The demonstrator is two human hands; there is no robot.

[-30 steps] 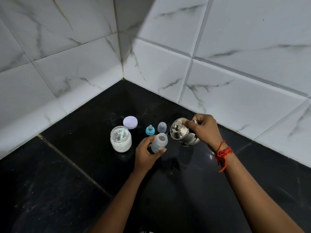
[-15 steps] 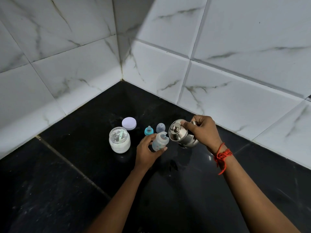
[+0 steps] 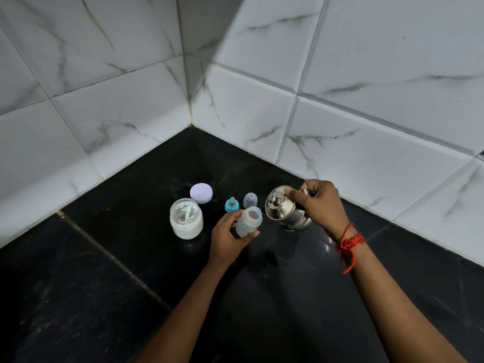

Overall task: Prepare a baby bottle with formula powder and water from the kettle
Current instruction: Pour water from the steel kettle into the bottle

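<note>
**Head view: bottle held at a tilted kettle near the back corner of the countertop**

Head camera footage shows the left hand [image 3: 227, 237] wrapped round the lower body of the baby bottle [image 3: 248, 222], thumb on one side and fingers curled on the other. The bottle is open at the top and is leaned slightly toward the right. The right hand [image 3: 319, 203] is closed on the handle of the steel kettle [image 3: 281, 205], with the thumb laid on the rim of its lid. The kettle is tipped toward the bottle, its lid facing the camera and its front edge just beside the bottle's mouth. Whether water is running cannot be told. A red thread [image 3: 349, 242] is tied round the right wrist.

Just behind the bottle, a teal nipple ring [image 3: 231, 205] and a clear cap [image 3: 250, 200] are stood side by side. Left of these, a glass jar [image 3: 186, 218] of white powder is set uncovered, with a pale green scoop [image 3: 189, 210] resting inside it. Its lilac lid [image 3: 201, 193] is laid flat just behind the jar. Everything is grouped on the black countertop [image 3: 104, 284], nearer its back corner than its front edge, where two marbled white tiled walls [image 3: 366, 127] meet.
</note>
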